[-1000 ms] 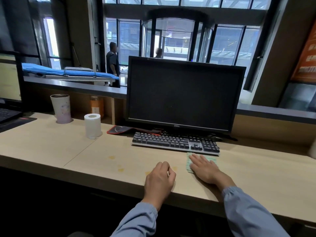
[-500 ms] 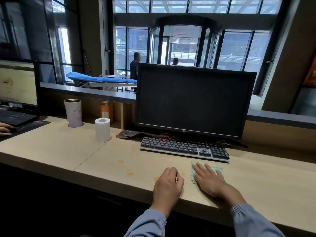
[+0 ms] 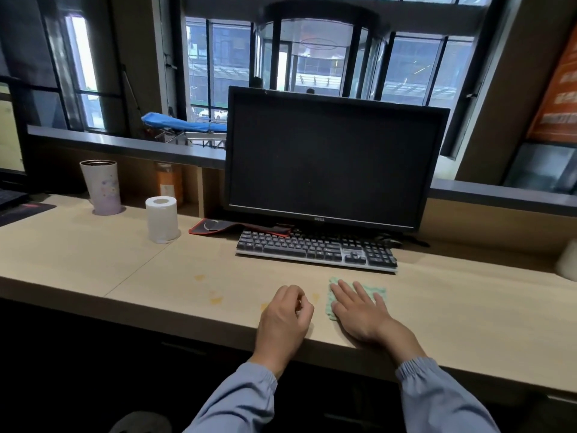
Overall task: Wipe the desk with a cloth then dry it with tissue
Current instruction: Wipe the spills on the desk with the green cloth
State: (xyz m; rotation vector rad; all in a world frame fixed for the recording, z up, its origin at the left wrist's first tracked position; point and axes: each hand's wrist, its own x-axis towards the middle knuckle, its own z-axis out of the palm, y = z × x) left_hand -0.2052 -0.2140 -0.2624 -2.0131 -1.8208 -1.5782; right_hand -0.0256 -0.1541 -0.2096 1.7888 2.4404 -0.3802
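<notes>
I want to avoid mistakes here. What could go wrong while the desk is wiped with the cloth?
The cloth under the right hand lies close to the keyboard; a damp wipe could wet it. The orange stains lie left of the left hand, so they may be missed.

right grip [image 3: 359,310] is flat on the green cloth [image 3: 373,290], pressing it onto the bench [image 3: 468,307]; left grip [image 3: 285,317] sits loosely curled just beside it; keyboard [image 3: 315,250] right behind both
</notes>
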